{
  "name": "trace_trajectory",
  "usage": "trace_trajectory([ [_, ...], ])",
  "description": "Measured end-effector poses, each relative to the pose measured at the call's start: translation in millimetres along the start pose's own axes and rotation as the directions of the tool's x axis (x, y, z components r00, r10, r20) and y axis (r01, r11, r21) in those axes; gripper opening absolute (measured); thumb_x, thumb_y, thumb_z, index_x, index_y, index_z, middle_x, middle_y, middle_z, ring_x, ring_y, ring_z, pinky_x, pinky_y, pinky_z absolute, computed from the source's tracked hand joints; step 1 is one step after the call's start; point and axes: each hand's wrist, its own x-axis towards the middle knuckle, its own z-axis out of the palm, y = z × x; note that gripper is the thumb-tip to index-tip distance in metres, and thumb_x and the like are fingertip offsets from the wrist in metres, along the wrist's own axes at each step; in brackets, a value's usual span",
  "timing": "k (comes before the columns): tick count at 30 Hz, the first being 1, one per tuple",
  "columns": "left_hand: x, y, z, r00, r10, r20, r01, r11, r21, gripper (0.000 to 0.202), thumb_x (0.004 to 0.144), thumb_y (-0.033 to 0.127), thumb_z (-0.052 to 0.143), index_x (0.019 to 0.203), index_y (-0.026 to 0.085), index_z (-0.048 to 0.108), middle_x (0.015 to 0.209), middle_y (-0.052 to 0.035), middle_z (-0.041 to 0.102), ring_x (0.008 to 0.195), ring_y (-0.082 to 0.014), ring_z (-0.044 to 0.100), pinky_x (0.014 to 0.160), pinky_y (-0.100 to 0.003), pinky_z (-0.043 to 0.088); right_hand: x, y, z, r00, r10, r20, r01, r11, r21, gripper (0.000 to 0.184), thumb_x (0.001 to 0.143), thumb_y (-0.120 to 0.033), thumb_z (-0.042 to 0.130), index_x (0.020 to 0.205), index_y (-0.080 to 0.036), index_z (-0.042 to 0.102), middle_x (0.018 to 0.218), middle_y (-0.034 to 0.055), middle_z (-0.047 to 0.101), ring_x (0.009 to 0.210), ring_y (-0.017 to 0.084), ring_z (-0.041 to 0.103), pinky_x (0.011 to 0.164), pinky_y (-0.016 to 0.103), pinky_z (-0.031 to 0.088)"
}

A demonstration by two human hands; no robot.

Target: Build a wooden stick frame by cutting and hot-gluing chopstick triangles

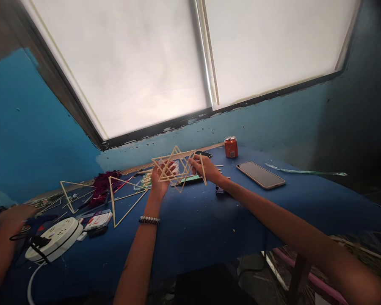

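A frame of thin wooden sticks [177, 166], built from joined triangles, is held up over the blue table [193, 220]. My left hand [160, 180] grips its left side from below, fingers closed round the sticks. A beaded bracelet sits on that wrist. My right hand [206, 168] pinches the frame's right side, beside one loose-looking stick that slants down. Under the frame lie more sticks [146, 178] and a green-edged flat thing.
Two stick triangles [127, 199] [70, 192] stand at the left by a dark red bundle [104, 184]. A white round power strip [55, 237], an orange can [231, 147], two phones [260, 174] [203, 153]. Another person's hand [11, 216] at far left. Table edge near me.
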Motion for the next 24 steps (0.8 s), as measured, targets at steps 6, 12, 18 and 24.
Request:
trace_trajectory([
  [6, 8.5, -4.3, -9.8, 0.953, 0.255, -0.166, -0.236, 0.963, 0.129, 0.04, 0.084, 0.059, 0.07, 0.105, 0.026, 0.073, 0.122, -0.007, 0.072, 0.108, -0.0227, 0.069, 0.082, -0.03, 0.054, 4.1, 11.4, -4.3, 0.993, -0.002, -0.114, -0.012, 0.993, -0.121, 0.035, 0.099, -0.042, 0.048, 0.074, -0.018, 0.052, 0.057, 0.0014, 0.06, 0.051, 0.013, 0.055, 0.057, 0.025, 0.039],
  [12, 8.9, -5.3, -9.1, 0.903, 0.373, -0.215, -0.33, 0.921, 0.209, 0.036, 0.073, 0.041, 0.084, 0.105, 0.027, 0.076, 0.111, -0.0035, 0.076, 0.078, -0.0116, 0.07, 0.07, -0.022, 0.053, 3.5, 13.9, -2.1, 0.996, 0.01, -0.092, -0.028, 0.981, -0.194, 0.032, 0.1, -0.037, 0.049, 0.074, -0.018, 0.053, 0.058, 0.0012, 0.063, 0.052, 0.013, 0.058, 0.058, 0.025, 0.038],
  [18, 10.8, -5.3, -11.8, 0.881, 0.386, -0.273, -0.322, 0.913, 0.251, 0.036, 0.071, 0.036, 0.084, 0.105, 0.026, 0.076, 0.104, -0.0015, 0.077, 0.07, -0.0071, 0.068, 0.061, -0.017, 0.05, 3.5, 14.3, -1.1, 0.998, 0.021, -0.06, -0.033, 0.977, -0.209, 0.031, 0.099, -0.037, 0.05, 0.075, -0.018, 0.052, 0.057, 0.0005, 0.064, 0.054, 0.014, 0.06, 0.059, 0.024, 0.038],
  [24, 9.1, -5.2, -13.3, 0.909, 0.351, -0.227, -0.289, 0.92, 0.267, 0.04, 0.073, 0.037, 0.084, 0.11, 0.027, 0.075, 0.104, -0.0006, 0.077, 0.07, -0.006, 0.067, 0.062, -0.016, 0.049, 4.7, 15.7, -1.5, 0.999, 0.026, -0.039, -0.033, 0.981, -0.191, 0.035, 0.099, -0.038, 0.049, 0.07, -0.019, 0.051, 0.057, 0.0017, 0.064, 0.054, 0.014, 0.059, 0.059, 0.024, 0.039],
])
